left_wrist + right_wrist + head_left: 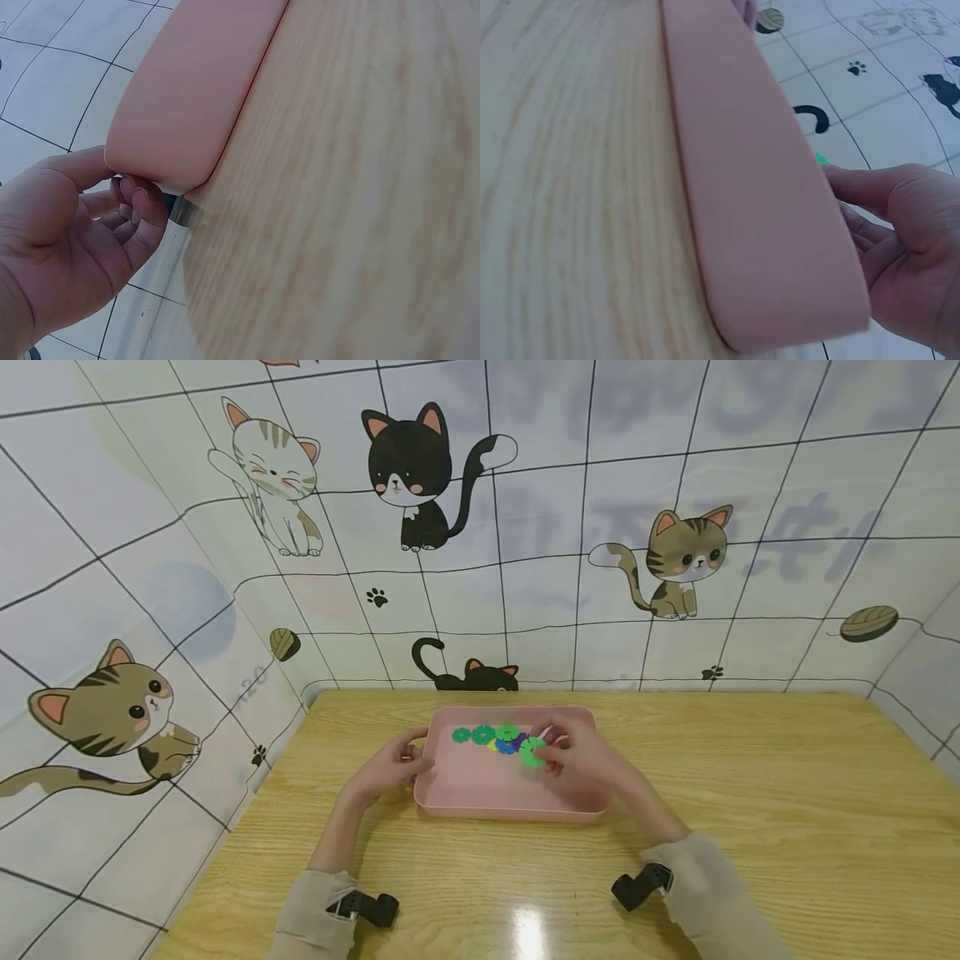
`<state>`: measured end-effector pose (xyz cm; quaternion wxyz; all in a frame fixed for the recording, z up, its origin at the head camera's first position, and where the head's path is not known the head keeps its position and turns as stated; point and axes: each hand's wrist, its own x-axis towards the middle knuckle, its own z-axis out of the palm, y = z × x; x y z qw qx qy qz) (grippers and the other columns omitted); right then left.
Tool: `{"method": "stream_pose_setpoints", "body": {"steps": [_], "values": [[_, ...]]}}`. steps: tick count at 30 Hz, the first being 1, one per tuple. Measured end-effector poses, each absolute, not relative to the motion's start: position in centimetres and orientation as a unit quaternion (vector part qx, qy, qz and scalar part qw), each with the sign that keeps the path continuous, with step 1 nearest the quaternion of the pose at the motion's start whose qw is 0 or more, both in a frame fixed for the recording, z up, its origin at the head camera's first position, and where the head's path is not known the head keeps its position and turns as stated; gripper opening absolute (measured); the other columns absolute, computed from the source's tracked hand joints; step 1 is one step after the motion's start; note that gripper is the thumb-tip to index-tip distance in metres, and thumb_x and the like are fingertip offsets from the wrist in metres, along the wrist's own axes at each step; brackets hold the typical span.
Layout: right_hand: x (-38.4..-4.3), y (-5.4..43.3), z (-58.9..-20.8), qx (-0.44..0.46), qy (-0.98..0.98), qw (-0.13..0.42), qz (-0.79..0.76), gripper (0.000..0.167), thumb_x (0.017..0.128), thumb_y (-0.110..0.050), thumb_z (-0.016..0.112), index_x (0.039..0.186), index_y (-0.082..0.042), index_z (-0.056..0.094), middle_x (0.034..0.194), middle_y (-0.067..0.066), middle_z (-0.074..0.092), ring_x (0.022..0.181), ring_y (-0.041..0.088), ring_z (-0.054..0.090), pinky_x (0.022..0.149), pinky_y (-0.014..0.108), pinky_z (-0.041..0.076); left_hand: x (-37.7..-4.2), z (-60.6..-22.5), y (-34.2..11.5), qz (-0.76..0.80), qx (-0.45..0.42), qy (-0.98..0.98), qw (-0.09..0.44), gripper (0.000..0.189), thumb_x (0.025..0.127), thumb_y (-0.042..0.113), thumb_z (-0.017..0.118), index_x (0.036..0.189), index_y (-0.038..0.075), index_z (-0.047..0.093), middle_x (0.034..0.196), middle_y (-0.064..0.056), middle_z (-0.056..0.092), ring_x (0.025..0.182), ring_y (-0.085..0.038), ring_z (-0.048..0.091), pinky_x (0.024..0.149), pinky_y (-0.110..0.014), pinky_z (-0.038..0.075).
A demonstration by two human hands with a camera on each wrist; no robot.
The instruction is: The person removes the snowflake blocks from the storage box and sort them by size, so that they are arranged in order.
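The right grip (581,752) pinches a bright green piece (533,750) between thumb and fingers. The piece is flat, with little notches round its edge like a flower, and it sticks out from the fingertips over the pink tray (480,795). It may be two pieces together; I can't tell. The left grip (388,768) pinches the tray's side wall, with the thumb at the rim and bent fingers outside. More flat pieces lie in the tray between the two grips. A small green piece (461,735) is nearest the left grip, and a dark green piece (483,734) comes next. Closer to the right grip are a light green piece (507,732), a blue piece (507,747) and a purple piece (520,741). The table (465,877) is under the tray and reaches past both grips. The bright green piece looks like thin plastic, so it should be very light, a bit stiff, a little slippery and hard to break. A soft pinch on its two flat sides, near the edge, should be enough. The tray looks light too and could slide, so its side wall seems a good place to hold.
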<state>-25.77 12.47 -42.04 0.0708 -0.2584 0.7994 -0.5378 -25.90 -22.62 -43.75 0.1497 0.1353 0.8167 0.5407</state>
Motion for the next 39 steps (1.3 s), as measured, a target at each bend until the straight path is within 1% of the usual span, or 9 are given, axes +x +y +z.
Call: {"method": "stream_pose_setpoints", "body": {"steps": [2,6,11,17,21,24,31,34,39], "values": [[-25.9,13.3,-41.7,-0.254,0.794,0.067,-0.548,0.020,0.094,0.002,0.069,0.111,0.007,0.060,0.088,0.020,0.063,0.065,0.030,0.066,0.059,0.040,0.059,-25.9,-43.7,-22.6,0.541,0.133,0.817,0.150,0.060,0.100,0.007,0.062,0.153,0.000,0.035,0.090,-0.009,0.055,0.068,-0.019,0.054,0.064,-0.029,0.047],[-25.8,14.8,-41.3,-0.214,0.801,0.066,-0.556,0.027,0.096,-0.006,0.069,0.118,0.007,0.058,0.095,0.018,0.064,0.071,0.027,0.067,0.065,0.041,0.059,-25.9,-43.7,-22.5,0.539,0.129,0.818,0.152,0.061,0.100,0.007,0.062,0.154,0.000,0.034,0.091,-0.010,0.055,0.069,-0.019,0.054,0.065,-0.030,0.047],[-25.7,16.2,-41.1,-0.191,0.801,0.061,-0.564,0.033,0.096,-0.008,0.069,0.121,0.010,0.055,0.099,0.019,0.063,0.073,0.028,0.069,0.069,0.046,0.059,-25.8,-43.7,-22.6,0.540,0.127,0.818,0.153,0.061,0.100,0.007,0.062,0.154,0.000,0.033,0.092,-0.010,0.055,0.069,-0.019,0.054,0.064,-0.029,0.046],[-25.5,17.7,-40.7,-0.174,0.790,0.055,-0.586,0.027,0.097,-0.007,0.068,0.113,0.011,0.055,0.096,0.022,0.062,0.075,0.026,0.069,0.072,0.044,0.059,-25.8,-43.7,-22.7,0.543,0.129,0.816,0.152,0.063,0.099,0.006,0.062,0.154,-0.002,0.032,0.091,-0.010,0.053,0.069,-0.019,0.053,0.063,-0.028,0.044],[-25.5,18.8,-40.8,-0.162,0.793,0.044,-0.585,0.025,0.098,-0.011,0.068,0.107,0.010,0.057,0.090,0.024,0.065,0.074,0.026,0.069,0.072,0.045,0.059,-25.7,-43.6,-22.6,0.543,0.130,0.815,0.155,0.063,0.099,0.005,0.062,0.154,-0.003,0.031,0.091,-0.011,0.053,0.070,-0.019,0.053,0.064,-0.029,0.045],[-25.6,19.6,-41.0,-0.153,0.799,0.030,-0.581,0.027,0.099,-0.015,0.068,0.105,0.009,0.057,0.089,0.026,0.066,0.073,0.025,0.070,0.072,0.045,0.060,-25.6,-43.4,-22.6,0.545,0.131,0.813,0.157,0.064,0.100,0.005,0.061,0.154,-0.004,0.030,0.092,-0.011,0.053,0.071,-0.019,0.053,0.064,-0.029,0.045],[-25.7,21.2,-41.2,-0.129,0.801,0.011,-0.584,0.029,0.099,-0.012,0.067,0.109,0.011,0.053,0.092,0.030,0.065,0.071,0.022,0.069,0.071,0.046,0.059,-25.6,-43.3,-22.8,0.544,0.132,0.813,0.159,0.065,0.101,0.007,0.061,0.155,-0.003,0.028,0.093,-0.011,0.053,0.072,-0.018,0.052,0.064,-0.029,0.044],[-25.7,21.8,-41.4,-0.116,0.808,0.007,-0.578,0.029,0.100,-0.010,0.065,0.112,0.013,0.052,0.093,0.029,0.065,0.072,0.020,0.069,0.071,0.042,0.060,-25.6,-43.3,-22.8,0.541,0.132,0.815,0.159,0.065,0.101,0.008,0.062,0.155,-0.002,0.029,0.093,-0.012,0.053,0.072,-0.018,0.053,0.065,-0.029,0.045],[-25.8,22.3,-41.8,-0.106,0.821,0.017,-0.560,0.023,0.099,0.000,0.062,0.111,0.016,0.051,0.092,0.029,0.065,0.071,0.021,0.069,0.067,0.035,0.060,-25.6,-43.4,-22.8,0.540,0.130,0.816,0.161,0.064,0.100,0.007,0.062,0.155,-0.001,0.030,0.094,-0.011,0.053,0.072,-0.018,0.053,0.066,-0.029,0.045]]}}
